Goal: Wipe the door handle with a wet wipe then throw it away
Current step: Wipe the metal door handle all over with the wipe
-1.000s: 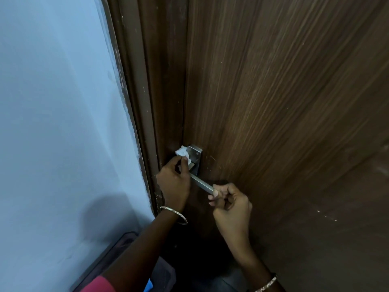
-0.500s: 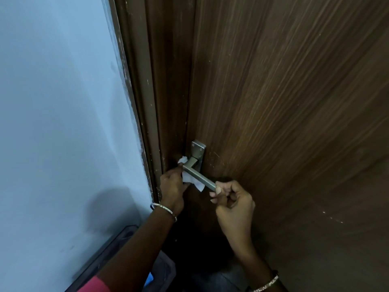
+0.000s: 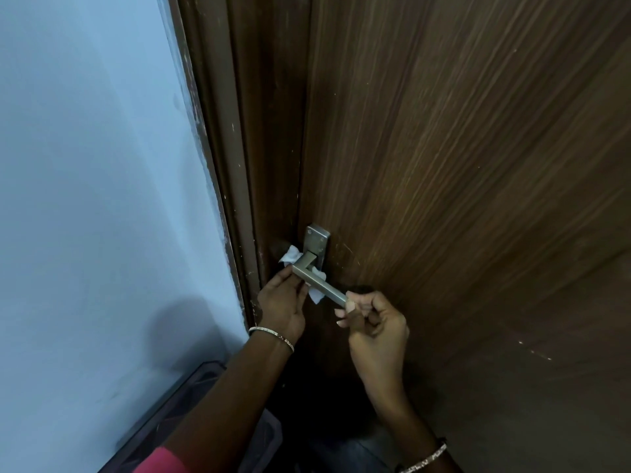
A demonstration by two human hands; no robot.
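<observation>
Left hand (image 3: 281,307) holds wet wipe (image 3: 290,257) against door handle (image 3: 324,287); right hand (image 3: 375,327) pinches its end.

A left hand (image 3: 283,303) holds a crumpled white wet wipe (image 3: 290,256) against the pivot end of a brushed-steel lever door handle (image 3: 322,286) on a dark wooden door (image 3: 461,165), while the right hand (image 3: 375,326) pinches the handle's free end.

Single view — camera worn on my head, facing forward and tilted steeply down along the wooden door (image 3: 478,165). Close range: door handle (image 3: 322,286) sits just below frame centre, my left hand (image 3: 281,307) and right hand (image 3: 375,331) reaching in from the bottom edge. Wide-angle lens — pale wall (image 3: 102,165) fills the left side.
</observation>
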